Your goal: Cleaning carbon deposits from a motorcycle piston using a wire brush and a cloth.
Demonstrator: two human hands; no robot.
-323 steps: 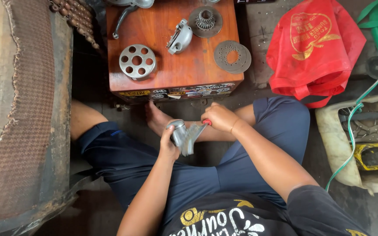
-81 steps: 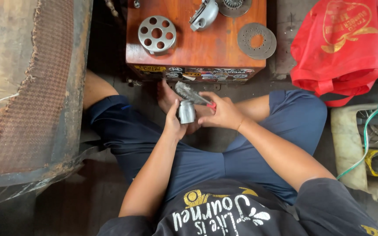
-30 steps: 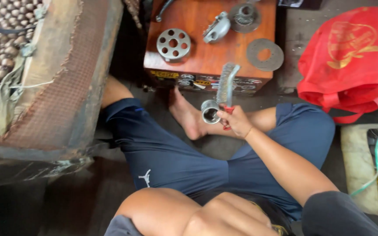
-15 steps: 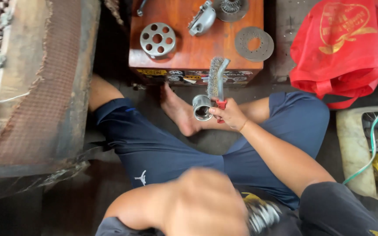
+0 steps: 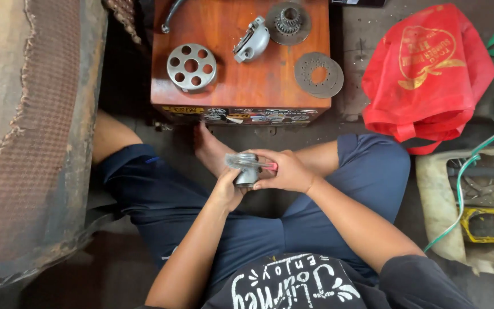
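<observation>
Head view shows our left hand [image 5: 227, 189] back under the metal cylinder [image 5: 248, 170], fingers clamped on it, right hand [image 5: 287, 170] gripping the brush [image 5: 247, 162] across its top, wooden box [image 5: 241, 86] edge just beyond, open lap below.

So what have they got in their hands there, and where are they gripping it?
The left hand cups a small metal cylinder from below. The right hand holds a brush-like tool by its red handle end, laid across the cylinder's top.
</observation>
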